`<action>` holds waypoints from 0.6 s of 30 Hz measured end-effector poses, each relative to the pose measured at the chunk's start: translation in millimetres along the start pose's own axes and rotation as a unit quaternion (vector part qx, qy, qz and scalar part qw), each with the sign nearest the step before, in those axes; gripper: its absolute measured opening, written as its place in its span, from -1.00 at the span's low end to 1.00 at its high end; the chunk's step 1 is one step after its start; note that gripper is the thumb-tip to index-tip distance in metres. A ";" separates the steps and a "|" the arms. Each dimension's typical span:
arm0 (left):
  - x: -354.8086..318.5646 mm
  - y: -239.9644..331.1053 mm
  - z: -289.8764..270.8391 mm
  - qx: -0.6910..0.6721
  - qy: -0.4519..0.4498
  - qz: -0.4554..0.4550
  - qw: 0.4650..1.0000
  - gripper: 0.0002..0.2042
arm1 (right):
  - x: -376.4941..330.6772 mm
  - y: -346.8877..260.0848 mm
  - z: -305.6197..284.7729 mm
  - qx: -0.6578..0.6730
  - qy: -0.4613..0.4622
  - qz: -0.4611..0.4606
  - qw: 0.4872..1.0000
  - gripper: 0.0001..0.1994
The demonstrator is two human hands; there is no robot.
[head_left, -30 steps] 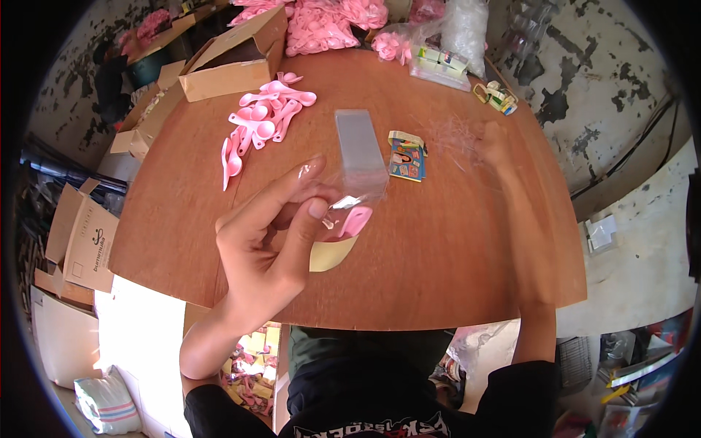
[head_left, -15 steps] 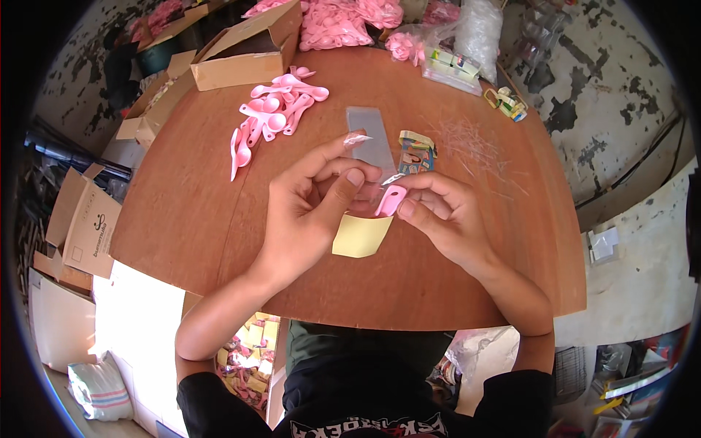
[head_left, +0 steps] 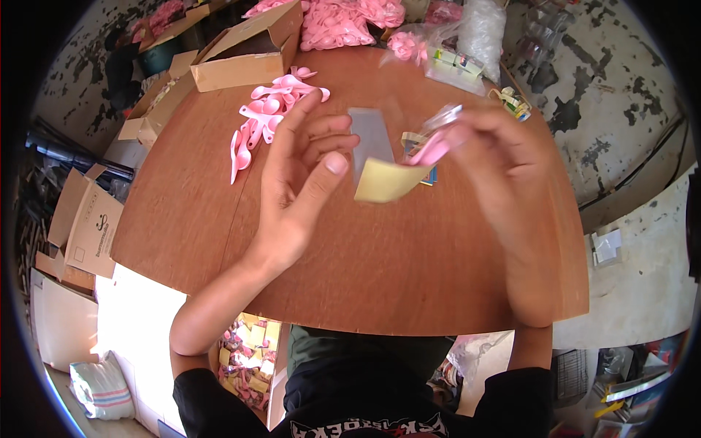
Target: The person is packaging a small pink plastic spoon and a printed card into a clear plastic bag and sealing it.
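My right hand [head_left: 504, 150], slightly blurred, pinches a pink measuring spoon [head_left: 432, 149] in a clear plastic bag [head_left: 447, 115]. A yellow card [head_left: 391, 181] hangs at the lower left end of that bag. To its left my left hand [head_left: 292, 193] is open, fingers apart and holding nothing. Behind the hands lies a stack of flat clear bags [head_left: 371, 130]. Partly hidden by the held spoon is a small blue and yellow packet [head_left: 432, 176]. A loose pile of pink spoons [head_left: 266, 109] spreads on the table just beyond my left fingers.
An open cardboard box [head_left: 244, 66] stands at the back left of the brown table [head_left: 328, 292]. Bags of pink spoons [head_left: 339, 25] crowd the far edge. A plastic-wrapped bundle [head_left: 478, 36] is at the back right. Below the table, a box holds many packed spoons [head_left: 250, 358].
My right hand has swung up and to the right, carrying the bagged spoon and yellow card. My left hand has let go and its fingers have spread.
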State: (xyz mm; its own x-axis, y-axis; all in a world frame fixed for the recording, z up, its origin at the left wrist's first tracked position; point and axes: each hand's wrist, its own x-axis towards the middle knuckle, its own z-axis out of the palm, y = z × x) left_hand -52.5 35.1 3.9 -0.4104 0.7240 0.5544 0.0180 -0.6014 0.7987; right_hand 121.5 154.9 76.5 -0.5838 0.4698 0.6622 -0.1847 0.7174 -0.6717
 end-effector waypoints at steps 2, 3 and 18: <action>6.3 -3.6 -6.3 0.005 0.001 0.010 1.000 -0.40 | 6.4 -3.3 3.5 0.058 0.057 -0.035 0.996 -0.91; 10.0 -5.2 -7.1 0.040 0.010 0.019 0.999 -0.40 | 9.1 -4.3 2.7 0.111 0.115 -0.073 0.984 -0.91; 4.6 -16.5 -4.8 0.002 -0.116 -0.094 0.989 -0.57 | -13.1 38.1 35.0 0.038 -0.076 0.022 0.996 -0.90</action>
State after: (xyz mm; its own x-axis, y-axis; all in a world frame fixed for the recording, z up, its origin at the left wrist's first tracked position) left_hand -59.0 46.7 -7.8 -0.1869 0.8809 0.4348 -0.0351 -0.4483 0.8932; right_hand 94.4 158.1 30.6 -0.7044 0.4123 0.5777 -0.2122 0.6544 -0.7258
